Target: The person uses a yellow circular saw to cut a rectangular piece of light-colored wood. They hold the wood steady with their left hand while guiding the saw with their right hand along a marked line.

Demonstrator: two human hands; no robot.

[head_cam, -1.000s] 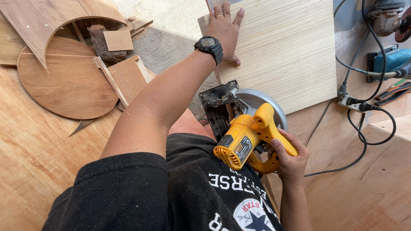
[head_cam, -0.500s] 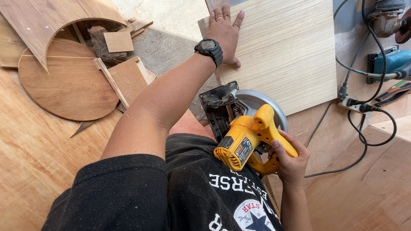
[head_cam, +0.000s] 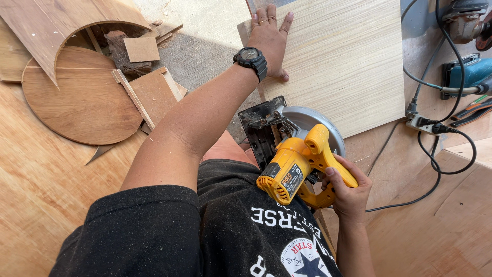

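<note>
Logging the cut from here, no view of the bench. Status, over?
Left hand flat on pale plywood panel. Right hand gripping yellow circular saw at panel's near edge. Black cords lie right of saw.

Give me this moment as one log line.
left hand: flat on pale plywood panel | right hand: gripping yellow circular saw at panel's near edge | power strip: right

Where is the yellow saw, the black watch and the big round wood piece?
yellow saw (head_cam: 291, 172): head view, on its yellow motor body.
black watch (head_cam: 250, 55): head view, on its round face.
round wood piece (head_cam: 77, 102): head view, on its flat top.
</note>
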